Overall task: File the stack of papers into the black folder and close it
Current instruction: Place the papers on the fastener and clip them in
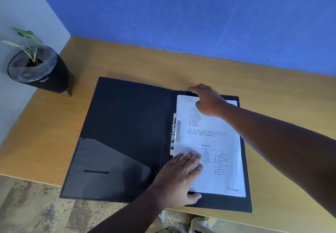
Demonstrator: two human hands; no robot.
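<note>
On the table's near edge: black folder, open flat. Stack of papers on its right leaf, beside the metal clip. Left hand flat on near corner, right hand pressing far edge; neither grasping. Step: seating sheets. Next, probably: swing the left cover over.

Both arms are extended forward over the stack of papers, taken here as the reference. The left hand is laid flat, palm down, on the stack's near-left part — fingers straight and close together, pointed away from the body, thumb spread along the near edge. The right hand is reached across from the right to the stack's far edge — knuckles up, fingers curled downward at the far-left corner. Nothing is gripped by either hand.
</note>
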